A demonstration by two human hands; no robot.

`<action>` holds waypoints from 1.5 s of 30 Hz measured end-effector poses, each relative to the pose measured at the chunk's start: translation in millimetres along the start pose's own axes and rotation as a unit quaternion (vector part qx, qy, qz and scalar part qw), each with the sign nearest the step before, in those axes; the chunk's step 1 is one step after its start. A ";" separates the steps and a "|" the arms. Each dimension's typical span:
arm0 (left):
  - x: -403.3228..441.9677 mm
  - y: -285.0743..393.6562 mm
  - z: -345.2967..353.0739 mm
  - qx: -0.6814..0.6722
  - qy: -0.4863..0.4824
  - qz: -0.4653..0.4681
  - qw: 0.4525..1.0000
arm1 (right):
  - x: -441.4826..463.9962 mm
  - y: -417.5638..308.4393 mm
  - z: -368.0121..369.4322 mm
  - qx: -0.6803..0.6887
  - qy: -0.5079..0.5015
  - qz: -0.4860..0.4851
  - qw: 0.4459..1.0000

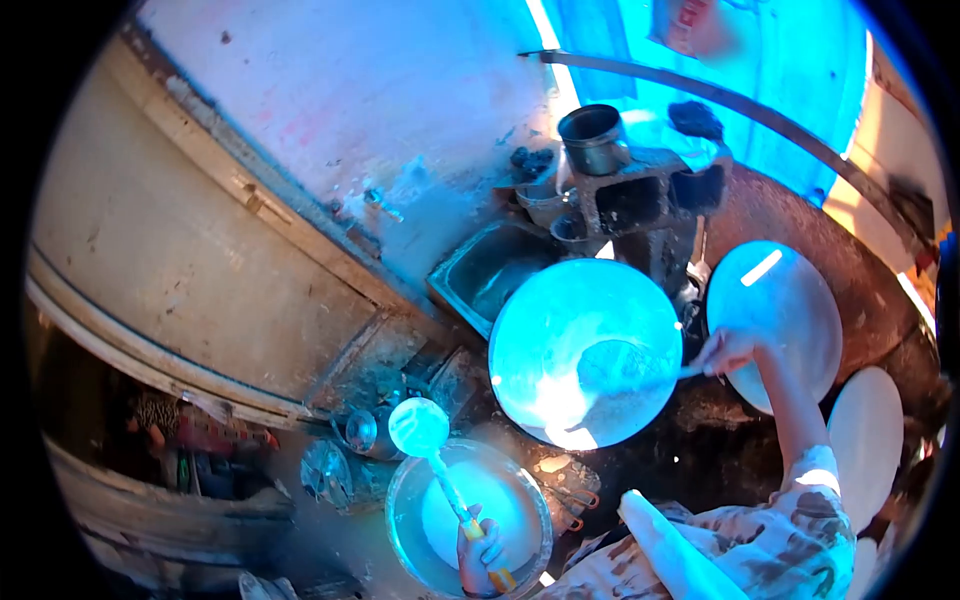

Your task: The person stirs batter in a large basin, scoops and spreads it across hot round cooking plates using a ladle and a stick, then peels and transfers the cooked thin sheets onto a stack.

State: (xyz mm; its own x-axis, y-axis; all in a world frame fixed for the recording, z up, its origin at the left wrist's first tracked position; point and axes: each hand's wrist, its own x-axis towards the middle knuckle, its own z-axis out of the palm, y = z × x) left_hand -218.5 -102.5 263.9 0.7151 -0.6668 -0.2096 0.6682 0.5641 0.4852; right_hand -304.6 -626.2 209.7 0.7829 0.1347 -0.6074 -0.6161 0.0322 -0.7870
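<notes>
My left hand (478,550) is wrapped round the handle of a ladle (418,427), yellow near the grip. The round ladle head is raised past the rim of a wide basin (397,535) that holds pale liquid. My right hand (730,352), at the end of a bent arm, is closed on the end of a thin-handled tool (690,371). That tool reaches over a large round pan (590,290) lit bright blue. A darker round patch (620,362) shows on the pan's surface; the far end of the tool is blurred there, so its kind is unclear.
Behind the pan are a rectangular tray (460,262) and a dark metal pot (592,140) on a hollow block (630,200). Large round discs (790,310) lean at right. A metal jug (362,432) stands left of the basin, and tongs-like metal loops (575,505) lie right of it.
</notes>
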 end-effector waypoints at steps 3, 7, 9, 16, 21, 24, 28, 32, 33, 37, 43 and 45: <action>7.3 0.9 -8.5 -0.045 0.034 -0.003 0.998 | 30.8 2.0 17.8 0.151 0.131 -0.078 0.977; 4.0 11.3 -21.9 -0.091 0.011 -0.040 0.995 | 46.4 -23.8 108.8 0.067 0.113 -0.050 0.990; -9.9 17.9 -31.5 -0.089 0.008 -0.049 0.995 | 40.9 -12.0 145.0 0.053 0.097 -0.059 0.992; -65.5 49.0 -58.8 -0.115 0.040 -0.066 0.990 | 106.9 5.2 306.2 0.136 0.074 -0.178 0.972; -87.6 62.2 -86.9 -0.180 0.008 -0.074 0.981 | 153.5 8.7 418.1 0.226 0.300 -0.210 0.903; -99.7 69.8 -100.0 -0.201 0.020 -0.078 0.976 | 108.6 26.4 421.3 0.274 0.346 -0.125 0.889; -114.3 75.1 -104.1 -0.225 0.041 -0.062 0.971 | 67.6 52.4 410.4 0.325 0.373 -0.122 0.861; -109.8 74.8 -106.4 -0.236 0.031 -0.062 0.969 | 197.4 122.8 408.6 0.046 0.594 -0.270 0.757; -105.9 73.3 -103.4 -0.231 0.027 -0.065 0.971 | 156.4 67.3 424.2 0.010 0.533 -0.222 0.816; -94.3 71.9 -97.0 -0.267 0.010 -0.093 0.959 | 131.4 69.0 399.0 0.077 0.434 -0.173 0.881; -86.7 68.5 -80.7 -0.280 0.030 -0.112 0.953 | 27.5 75.0 357.8 0.261 0.432 -0.083 0.859; -80.2 62.5 -78.3 -0.298 0.038 -0.114 0.947 | 53.4 81.0 357.6 0.252 0.520 -0.097 0.810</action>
State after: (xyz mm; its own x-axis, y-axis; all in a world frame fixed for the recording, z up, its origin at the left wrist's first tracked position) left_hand -218.0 24.5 244.5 0.5361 -0.7803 -0.3220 0.7879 0.5994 -0.1408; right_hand -343.6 -262.3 152.2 0.3575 -0.8198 -0.4473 -0.2245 0.3895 -0.8933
